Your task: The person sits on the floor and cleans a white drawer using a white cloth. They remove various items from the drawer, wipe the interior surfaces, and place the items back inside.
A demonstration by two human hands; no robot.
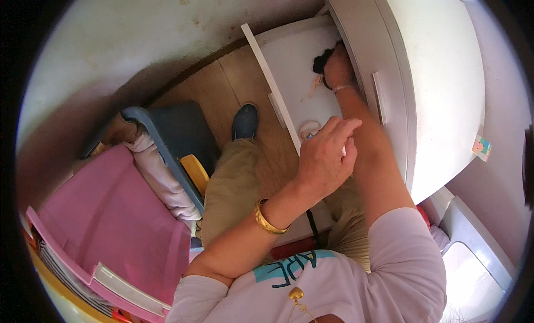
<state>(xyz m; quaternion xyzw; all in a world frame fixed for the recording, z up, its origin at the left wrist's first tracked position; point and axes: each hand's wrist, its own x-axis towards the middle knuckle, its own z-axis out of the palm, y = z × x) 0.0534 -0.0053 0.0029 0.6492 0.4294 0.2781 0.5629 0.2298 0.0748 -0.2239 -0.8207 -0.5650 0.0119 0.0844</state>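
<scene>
My right hand (340, 68) reaches deep into a pulled-out white drawer (283, 60), close under the cabinet front. It grips a dark bunched cloth (321, 62), which lies against the drawer bottom. Beneath that hand, a peach-brown stain or residue (316, 86) marks the white bottom. My left hand (327, 160) hovers over the drawer's near end, beside my right forearm, with its fingers curled. A small white bit shows by its thumb; whether the hand holds it is unclear. Partly behind the left hand lies a pale looped band (308, 127) in the drawer.
A white cabinet (446, 93) with a handled front (379, 97) rises above the drawer. At left stand a pink plastic bin (117, 223) and a dark grey bin (179, 122), with pale fabric (167, 177) between them. My shoe (245, 122) rests on wood-look flooring (217, 83) beside the drawer.
</scene>
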